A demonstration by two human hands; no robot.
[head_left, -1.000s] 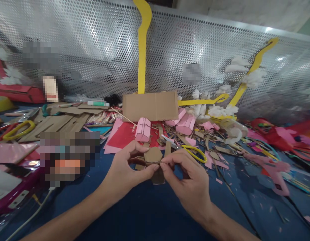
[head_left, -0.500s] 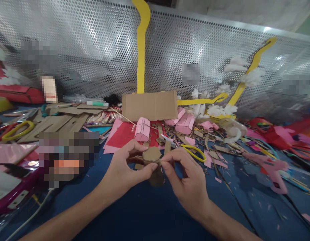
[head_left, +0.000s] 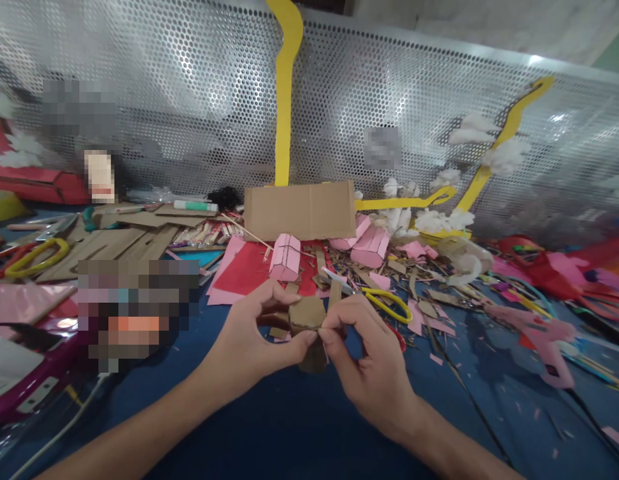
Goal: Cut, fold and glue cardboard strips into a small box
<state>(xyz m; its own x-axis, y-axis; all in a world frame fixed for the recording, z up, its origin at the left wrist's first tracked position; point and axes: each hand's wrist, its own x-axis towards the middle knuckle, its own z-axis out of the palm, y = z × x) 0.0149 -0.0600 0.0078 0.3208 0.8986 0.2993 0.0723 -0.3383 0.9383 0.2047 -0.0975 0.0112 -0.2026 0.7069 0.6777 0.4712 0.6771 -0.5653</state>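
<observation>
A small brown cardboard piece (head_left: 307, 312) with a many-sided flat top is held up in front of me, its lower part hanging below my fingers. My left hand (head_left: 267, 327) grips it from the left, thumb in front and fingers around the back. At its right edge, the thumb and fingertips of my right hand (head_left: 362, 353) are pinched together on the cardboard. Just beyond my right hand lie yellow-handled scissors (head_left: 389, 303), partly behind a cardboard strip (head_left: 335, 293). Past my left hand lies a pink paper-covered box shape (head_left: 285, 259).
A plain cardboard panel (head_left: 299, 211) stands before a perforated metal screen (head_left: 219, 100). Right lies a pink glue gun (head_left: 537, 340) with its cable; cardboard scraps (head_left: 389, 270) are strewn behind my hands. Left are cardboard sheets (head_left: 119, 250), a glue stick (head_left: 195, 206) and a purple device (head_left: 44, 383).
My right thumb and fingertips have shifted slightly left and down along the cardboard piece's edge. The piece has moved slightly right with my left hand still around it.
</observation>
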